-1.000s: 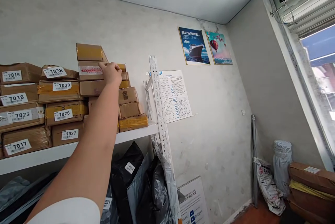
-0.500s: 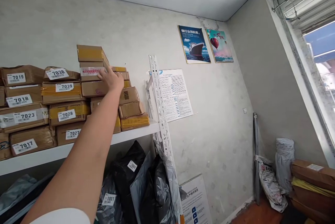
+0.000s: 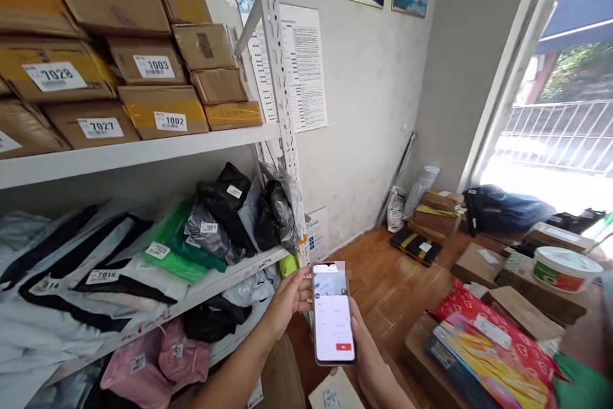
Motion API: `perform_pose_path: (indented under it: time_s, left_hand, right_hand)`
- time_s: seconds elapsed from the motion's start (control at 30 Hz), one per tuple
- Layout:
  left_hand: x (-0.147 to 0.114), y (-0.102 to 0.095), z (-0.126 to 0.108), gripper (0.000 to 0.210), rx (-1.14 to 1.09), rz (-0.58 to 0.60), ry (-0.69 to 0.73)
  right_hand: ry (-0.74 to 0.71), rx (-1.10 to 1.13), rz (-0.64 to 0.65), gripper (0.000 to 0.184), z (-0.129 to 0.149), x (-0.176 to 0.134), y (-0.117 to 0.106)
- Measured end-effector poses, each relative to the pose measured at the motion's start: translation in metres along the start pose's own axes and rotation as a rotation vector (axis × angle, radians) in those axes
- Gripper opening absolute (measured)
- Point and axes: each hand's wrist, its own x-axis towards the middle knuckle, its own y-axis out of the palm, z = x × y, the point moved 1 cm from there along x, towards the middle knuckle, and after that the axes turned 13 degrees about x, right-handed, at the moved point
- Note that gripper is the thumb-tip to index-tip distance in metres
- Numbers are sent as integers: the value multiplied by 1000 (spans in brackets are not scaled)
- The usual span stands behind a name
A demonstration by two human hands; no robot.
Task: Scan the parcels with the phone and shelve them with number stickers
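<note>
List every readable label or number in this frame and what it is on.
"7028": cardboard box, top shelf.
"7027": box below it.
"1003": box.
"1002": box.
"1001": grey bag.
Wall notice, phone screen, held in both hands, and the other bag tags: too small or blurred.

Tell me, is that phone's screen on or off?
On. The phone shows a lit white page with a small red button near the bottom, held upright between the left hand and the right hand.
</note>
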Motion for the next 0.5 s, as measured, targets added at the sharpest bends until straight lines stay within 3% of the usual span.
perform_pose_path:
  time_s: [0.1, 0.23, 0.33, 0.43, 0.5]
  left_hand:
    - [-40, -22, 14, 62, 72, -129, 47]
    - [-102, -59, 35, 54, 146, -188, 56]
    - [-157, -86, 62, 57, 66, -153, 23]
    - [-216, -119, 100, 68, -55, -85, -12]
    - [-257, -150, 133, 75, -84, -131, -86]
  right_hand:
    - [-3, -72, 178, 75, -35, -21, 28]
    - [-1, -109, 206, 70, -85, -69, 69]
    - [-17, -67, 161, 70, -134, -109, 93]
    - [-113, -62, 22, 66, -188, -144, 102]
    - [-144, -141, -79, 63, -219, -166, 103]
